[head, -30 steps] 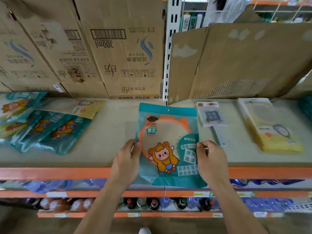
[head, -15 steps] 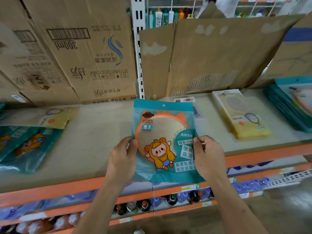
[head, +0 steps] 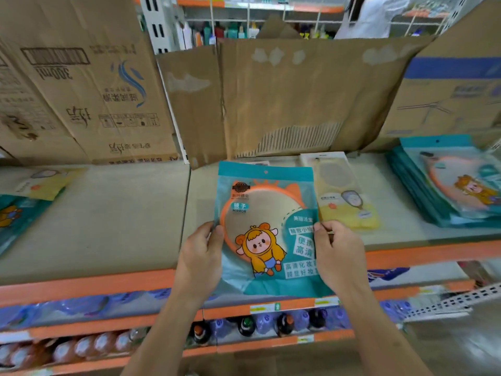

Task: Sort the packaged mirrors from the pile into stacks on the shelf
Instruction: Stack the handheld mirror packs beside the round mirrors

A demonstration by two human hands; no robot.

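A teal packaged mirror (head: 267,226) with an orange round frame and a cartoon figure is held up over the front edge of the shelf (head: 108,229). My left hand (head: 202,256) grips its left edge and my right hand (head: 336,253) grips its right edge. A stack of the same teal packs (head: 444,185) lies at the far right of the shelf. A yellow pack stack (head: 349,196) lies just right of the held pack. A loose pile of teal packs (head: 13,218) and a yellow one (head: 40,181) sits at the far left.
Large cardboard boxes (head: 89,90) and cardboard sheets (head: 298,96) stand along the back of the shelf. An orange rail (head: 81,286) edges the shelf front. Bottles (head: 246,325) fill the lower shelves. A person in white (head: 371,14) stands in the far aisle.
The view has swung right with the pack in both hands: the left pile slid toward the frame edge and the teal stack on the right came into view.
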